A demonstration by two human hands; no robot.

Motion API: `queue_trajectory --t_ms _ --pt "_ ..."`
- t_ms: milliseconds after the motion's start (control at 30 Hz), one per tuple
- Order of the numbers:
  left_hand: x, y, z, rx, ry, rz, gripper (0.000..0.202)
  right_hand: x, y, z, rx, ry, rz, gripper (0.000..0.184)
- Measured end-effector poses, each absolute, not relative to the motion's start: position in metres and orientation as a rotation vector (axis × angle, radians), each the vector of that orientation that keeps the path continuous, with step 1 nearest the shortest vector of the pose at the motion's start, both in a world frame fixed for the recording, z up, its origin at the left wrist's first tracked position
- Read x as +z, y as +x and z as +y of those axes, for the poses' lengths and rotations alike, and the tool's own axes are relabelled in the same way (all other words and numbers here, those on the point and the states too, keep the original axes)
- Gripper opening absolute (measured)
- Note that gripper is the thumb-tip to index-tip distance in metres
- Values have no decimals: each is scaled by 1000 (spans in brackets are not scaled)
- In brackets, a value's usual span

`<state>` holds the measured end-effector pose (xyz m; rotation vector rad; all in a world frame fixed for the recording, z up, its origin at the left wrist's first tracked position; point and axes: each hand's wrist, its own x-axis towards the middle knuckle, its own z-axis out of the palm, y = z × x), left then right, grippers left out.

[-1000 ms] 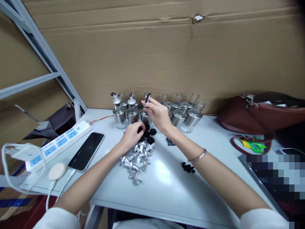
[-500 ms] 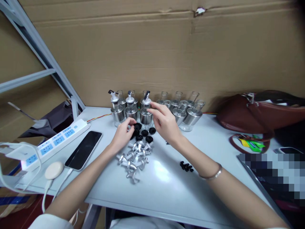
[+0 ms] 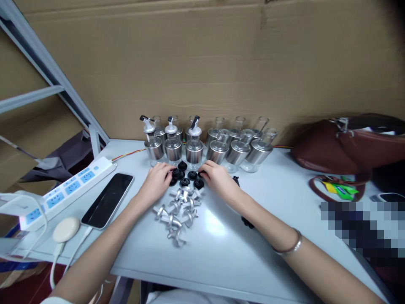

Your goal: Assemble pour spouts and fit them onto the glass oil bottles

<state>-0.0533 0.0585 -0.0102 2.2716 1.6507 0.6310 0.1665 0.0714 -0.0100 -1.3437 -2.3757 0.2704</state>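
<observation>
My left hand [image 3: 155,180] is at the left side of a small pile of black ribbed stoppers [image 3: 185,182], thumb and fingers closed at one of them. On the pile's right side my right hand [image 3: 220,179] pinches another black stopper, mostly hidden by the fingertips. Just in front lie several silver pourer spouts [image 3: 173,220] in a loose heap. Behind the hands stand glass bottles with steel bands [image 3: 218,153] in two rows. Three front bottles on the left carry pourers with dark flip caps [image 3: 171,126]; the other bottles in sight have open necks.
Small black parts [image 3: 247,222] lie partly under my right forearm. To the left are a phone [image 3: 108,200], a white round charger [image 3: 66,229] and a power strip [image 3: 69,188]. A brown bag [image 3: 329,147] sits at the right, before a cardboard wall [image 3: 196,63].
My right hand has come down from the third capped bottle to the black stoppers and closed on one. My left hand stays by the pile. The view has shifted slightly.
</observation>
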Motion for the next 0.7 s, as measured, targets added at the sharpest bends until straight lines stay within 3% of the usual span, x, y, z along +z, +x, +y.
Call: queue_trajectory --t_ms 200,433,700 --pt "-9 -53 56 640 2283 1614 34 -1 177 59 346 -1302 -2346 15" --pt "-3 -54 55 677 2265 1601 34 -2 191 43 374 -1180 -2428 25" --pt "-4 -56 50 681 2275 1666 29 -7 189 34 355 -1079 -2419 19"
